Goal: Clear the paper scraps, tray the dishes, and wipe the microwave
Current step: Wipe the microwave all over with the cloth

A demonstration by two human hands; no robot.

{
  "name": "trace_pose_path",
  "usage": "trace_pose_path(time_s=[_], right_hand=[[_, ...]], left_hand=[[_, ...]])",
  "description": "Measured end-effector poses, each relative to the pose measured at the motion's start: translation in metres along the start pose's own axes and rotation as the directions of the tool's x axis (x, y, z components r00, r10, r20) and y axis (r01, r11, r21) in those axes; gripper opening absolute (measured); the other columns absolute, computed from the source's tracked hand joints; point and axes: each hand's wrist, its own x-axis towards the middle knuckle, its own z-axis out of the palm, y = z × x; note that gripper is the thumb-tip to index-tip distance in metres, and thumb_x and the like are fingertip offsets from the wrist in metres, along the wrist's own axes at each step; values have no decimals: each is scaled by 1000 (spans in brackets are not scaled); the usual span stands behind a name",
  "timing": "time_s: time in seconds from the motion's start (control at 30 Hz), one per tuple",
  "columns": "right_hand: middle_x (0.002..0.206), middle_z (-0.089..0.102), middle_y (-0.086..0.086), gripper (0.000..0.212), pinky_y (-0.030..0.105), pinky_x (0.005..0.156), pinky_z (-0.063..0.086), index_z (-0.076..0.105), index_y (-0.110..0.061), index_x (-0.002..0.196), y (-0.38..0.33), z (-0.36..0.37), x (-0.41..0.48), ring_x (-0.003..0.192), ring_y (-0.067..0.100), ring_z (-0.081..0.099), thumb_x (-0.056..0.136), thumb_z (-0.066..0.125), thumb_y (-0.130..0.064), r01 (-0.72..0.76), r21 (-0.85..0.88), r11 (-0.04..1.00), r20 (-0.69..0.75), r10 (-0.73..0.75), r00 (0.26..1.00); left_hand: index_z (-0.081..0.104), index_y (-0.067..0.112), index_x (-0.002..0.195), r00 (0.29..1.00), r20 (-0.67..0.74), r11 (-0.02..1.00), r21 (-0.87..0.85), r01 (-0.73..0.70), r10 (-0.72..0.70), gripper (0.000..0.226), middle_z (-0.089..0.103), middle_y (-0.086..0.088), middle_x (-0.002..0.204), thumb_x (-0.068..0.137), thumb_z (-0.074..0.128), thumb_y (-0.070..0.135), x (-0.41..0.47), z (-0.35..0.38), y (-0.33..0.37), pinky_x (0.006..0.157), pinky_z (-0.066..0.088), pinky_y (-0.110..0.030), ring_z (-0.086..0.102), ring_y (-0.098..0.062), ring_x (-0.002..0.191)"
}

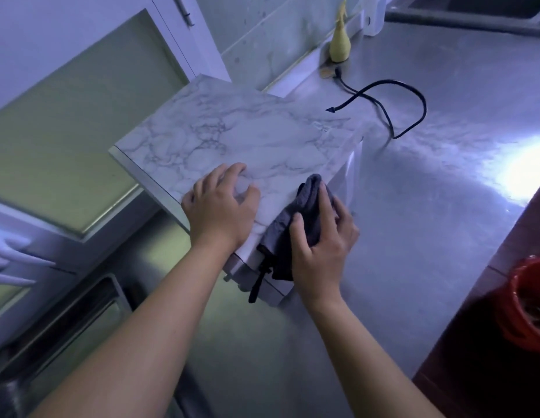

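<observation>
Head view: wiping step judged in hand. Microwave [247,137], marbled top, lies centre on the counter [428,221]. Left grip [220,212] is spread on the top, holding nothing; grey cloth [309,191] is clutched by right grip [323,245] at its 5 o'clock corner. Next: cloth to be swept toward 11 o'clock.

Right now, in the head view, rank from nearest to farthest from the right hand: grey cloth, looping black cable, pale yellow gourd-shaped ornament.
1. Grey cloth: gripped in the right hand, on the marble-patterned microwave top.
2. Looping black cable: on the steel counter, beyond and right.
3. Pale yellow gourd-shaped ornament: far back, against the wall.
</observation>
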Motion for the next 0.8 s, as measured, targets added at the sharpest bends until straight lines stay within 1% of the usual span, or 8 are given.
trace_pose_path(time_s=[0.07,0.17,0.4,0.5,0.57,0.67,0.73,0.8], right_hand=[[149,40,10,57,46,116,26,46,-20,148,-1,13,-2,136,26,33,95,48,-39,37,-50,998,-43,-40,998],[159,31,14,58,45,121,17,38,-5,150,-2,35,-2,150,30,22,99,40,-35,100,-16,995,-107,-101,989],[157,31,14,57,62,118,18,32,-2,148,42,45,-4,150,40,17,104,32,-38,408,-15,913,-115,-407,906],[163,20,-3,53,65,118,16,28,-15,152,80,40,0,147,42,16,104,29,-38,481,11,877,-50,-480,876],[162,18,1,59,63,120,15,24,-8,154,100,41,2,148,46,16,100,34,-29,388,50,920,-46,-386,922],[162,19,13,61,52,124,11,22,-2,153,117,49,3,152,35,13,98,34,-25,83,176,981,-54,-75,996],[163,19,9,62,45,125,12,18,-5,155,123,51,5,153,23,15,100,33,-27,-187,302,935,-23,203,979],[162,23,4,57,40,124,16,19,-12,157,128,51,7,150,17,22,104,35,-27,-411,394,822,21,439,898]], left_hand=[[47,43,137,1000,2,1000,-1,-1,1,58,42,14,152,83,33,59,0,0,0,116,21,-45,32,-15,140],[47,43,137,1000,3,1000,0,-3,3,57,41,14,151,84,33,58,0,-1,1,115,21,-46,32,-15,140],[47,44,136,1000,0,1000,-6,2,-2,54,41,14,150,85,35,57,0,-2,3,116,22,-48,32,-16,139],[46,45,136,1000,3,1000,-17,7,-7,53,40,16,150,85,35,58,-1,-2,3,116,21,-48,31,-15,139],[46,45,135,1000,0,1000,-26,10,-10,52,41,17,149,85,36,57,0,-2,3,116,22,-48,31,-14,138],[48,45,133,1000,-10,1000,-26,13,-13,50,43,17,147,86,37,55,0,-3,4,115,24,-47,35,-16,135],[49,45,132,1000,-6,999,-31,17,-18,49,45,16,146,85,38,55,0,-4,6,115,25,-47,36,-17,135],[49,45,132,1000,-1,999,-35,27,-27,49,45,15,146,85,39,55,0,-4,6,115,25,-47,37,-18,135]])
